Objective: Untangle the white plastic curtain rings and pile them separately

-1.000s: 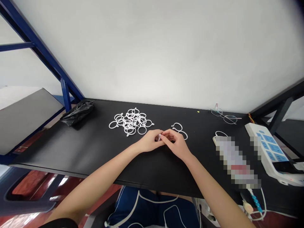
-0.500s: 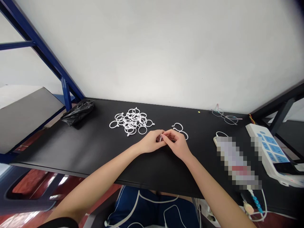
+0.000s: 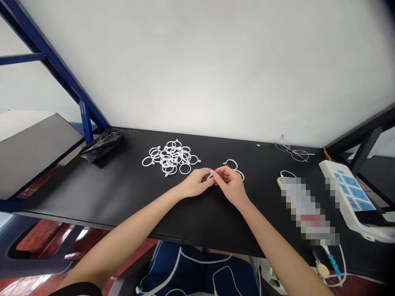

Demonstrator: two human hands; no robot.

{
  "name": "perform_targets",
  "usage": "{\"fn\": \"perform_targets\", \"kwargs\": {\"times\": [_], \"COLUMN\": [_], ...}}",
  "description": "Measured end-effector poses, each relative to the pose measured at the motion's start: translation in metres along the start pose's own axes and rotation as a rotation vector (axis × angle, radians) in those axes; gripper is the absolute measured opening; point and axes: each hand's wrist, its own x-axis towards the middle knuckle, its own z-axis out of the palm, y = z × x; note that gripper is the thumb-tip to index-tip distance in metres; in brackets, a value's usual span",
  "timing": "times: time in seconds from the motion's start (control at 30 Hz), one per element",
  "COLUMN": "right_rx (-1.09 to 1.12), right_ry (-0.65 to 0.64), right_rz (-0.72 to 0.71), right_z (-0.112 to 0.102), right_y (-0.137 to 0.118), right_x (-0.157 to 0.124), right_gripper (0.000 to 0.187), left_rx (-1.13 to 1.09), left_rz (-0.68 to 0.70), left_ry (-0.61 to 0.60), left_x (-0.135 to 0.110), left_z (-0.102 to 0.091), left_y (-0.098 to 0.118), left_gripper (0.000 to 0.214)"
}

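Observation:
Between my two hands is a white ring (image 3: 210,176), mostly covered by the fingers. My left hand (image 3: 196,182) is closed on its left side, thumb and fingers curled round it. My right hand (image 3: 230,183) pinches the ring's upper end, with its thumb and fingertips meeting the left fingers. Just behind the right hand lie separate white rings (image 3: 232,161), which look open, with small knobs at the ends. To the left of my hands spreads a pile of several white rings (image 3: 174,156), overlapping, each with a small round knob.
A black plastic bag (image 3: 103,146) lies on the black table (image 3: 123,176) at the left. On the right are eyeglasses (image 3: 299,155), a blurred-out phone (image 3: 308,209) with a cable, and a white power strip (image 3: 352,193). White cables (image 3: 177,263) cross my lap.
Both hands stay nearly in place. The fingers have shifted slightly on the ring, and a little more of its white end shows between them. The pile is unchanged.

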Motion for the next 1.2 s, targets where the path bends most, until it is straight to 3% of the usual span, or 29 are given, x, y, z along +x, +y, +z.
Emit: {"fn": "perform_targets", "kwargs": {"times": [0.33,0.87,1.2], "right_rx": [0.021,-0.08,0.014], "right_ry": [-0.012,-0.065,-0.051], "right_rz": [0.045,-0.009,0.039], "right_z": [-0.0015,-0.0023,-0.0029], "right_y": [-0.0004,-0.0061,-0.003], "right_x": [0.0018,-0.0009,0.001], "right_gripper": [0.033,0.027,0.031], "left_rx": [-0.007,0.027,0.015], "left_rz": [-0.023,-0.013,-0.027], "left_ry": [-0.021,-0.018,-0.037], "left_x": [-0.0001,-0.0008,-0.0013], "left_z": [-0.0009,-0.0015,-0.0027], "left_y": [-0.0012,0.0009,0.0036], "left_gripper": [0.037,0.039,0.039]}}
